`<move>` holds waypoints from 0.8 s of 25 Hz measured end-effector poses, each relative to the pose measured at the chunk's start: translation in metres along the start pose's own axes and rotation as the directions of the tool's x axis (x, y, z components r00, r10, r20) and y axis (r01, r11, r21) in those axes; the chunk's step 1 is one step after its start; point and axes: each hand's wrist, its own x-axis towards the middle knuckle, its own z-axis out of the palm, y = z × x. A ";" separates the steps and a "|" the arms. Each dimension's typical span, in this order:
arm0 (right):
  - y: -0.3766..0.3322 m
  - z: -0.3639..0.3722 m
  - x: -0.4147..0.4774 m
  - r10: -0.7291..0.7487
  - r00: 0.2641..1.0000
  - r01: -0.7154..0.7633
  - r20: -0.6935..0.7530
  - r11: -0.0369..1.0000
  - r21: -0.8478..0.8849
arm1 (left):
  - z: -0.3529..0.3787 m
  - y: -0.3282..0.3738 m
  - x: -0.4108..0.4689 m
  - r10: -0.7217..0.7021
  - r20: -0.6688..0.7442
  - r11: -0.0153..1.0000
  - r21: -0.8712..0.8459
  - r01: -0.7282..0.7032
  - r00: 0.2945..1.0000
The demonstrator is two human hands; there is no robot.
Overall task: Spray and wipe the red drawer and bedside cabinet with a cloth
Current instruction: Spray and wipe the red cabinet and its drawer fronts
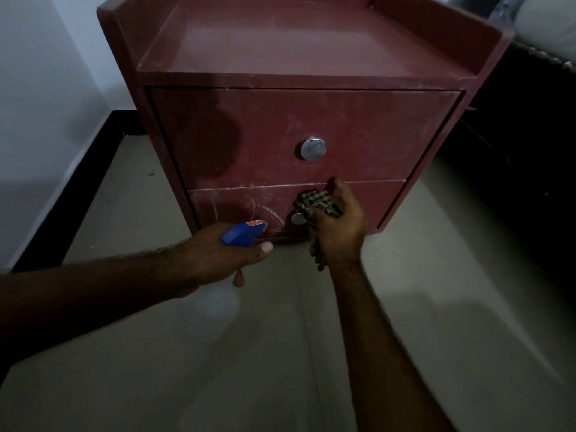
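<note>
bedside cabinet (311, 42) stood on the floor (187, 369), a white wall (46, 104) to one side and what looked like a dark bed frame (514, 135) to the other. both drawers were shut. fronts dusty, with pale streaks.

upper drawer (374, 129): darker, damp-looking patch (218, 141) on its left half. probably spray, though i could not be sure.

right hand (339, 226): fingers curled round a bunched checked cloth (318, 205), pressing it against the lower drawer (380, 201) just right of its metal knob (298, 218) and touching it. a tail of cloth hung below the wrist. the bunched hold likely gave a firm pad for rubbing round the knob.

left hand (218, 254): clamped round the neck of the spray bottle (241, 234), thumb laid forward along the side. blue nozzle pointed at the lower drawer front, left of the knob. the clear bottle body hung under the hand, blurred. holding it low and near the drawer probably let spraying and wiping alternate without setting either thing down.

judgement: step in hand was wiping the lower drawer. curved pale arcs left of the knob could be wipe marks or scratches; could not tell which. the cabinet top looked dull and dusty, so likely not yet done. risk: cloth snagging on the knob.
</note>
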 end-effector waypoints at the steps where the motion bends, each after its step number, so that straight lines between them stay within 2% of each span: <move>1: 0.006 -0.004 0.001 0.037 0.998 -0.036 -0.058 0.999 0.021 | 0.001 0.001 0.000 0.001 0.002 1.000 -0.006 -0.001 1.000; 3: 0.022 -0.008 -0.002 0.151 0.972 -0.149 -0.178 0.989 0.025 | 0.003 0.002 0.000 0.006 0.010 1.000 -0.011 -0.006 1.000; 5: 0.038 -0.003 -0.009 0.319 0.927 -0.299 -0.199 0.946 0.123 | 0.004 0.002 0.002 0.010 0.008 1.000 -0.017 -0.010 1.000; 7: 0.047 0.011 -0.017 0.452 0.883 -0.392 -0.126 0.858 0.331 | 0.004 0.001 0.005 0.007 0.009 1.000 -0.023 -0.007 1.000; 10: 0.053 0.033 -0.025 0.634 0.773 -0.498 0.022 0.585 0.640 | 0.004 -0.002 0.007 0.018 0.012 1.000 -0.013 -0.017 1.000; 11: 0.056 0.038 -0.027 0.665 0.741 -0.535 0.090 0.505 0.677 | 0.004 -0.002 0.007 0.024 0.010 1.000 -0.018 -0.024 1.000; 13: 0.058 0.045 -0.032 0.687 0.697 -0.610 0.205 0.417 0.674 | 0.003 -0.004 0.008 0.039 0.008 0.998 -0.039 -0.039 0.999; 16: 0.058 0.045 -0.034 0.679 0.678 -0.662 0.283 0.395 0.637 | 0.003 -0.008 0.012 0.032 0.000 0.997 -0.071 -0.032 0.999; 20: 0.068 0.020 -0.022 0.664 0.727 -0.593 0.178 0.475 0.650 | 0.007 -0.013 0.016 0.017 -0.008 0.998 -0.062 -0.017 1.000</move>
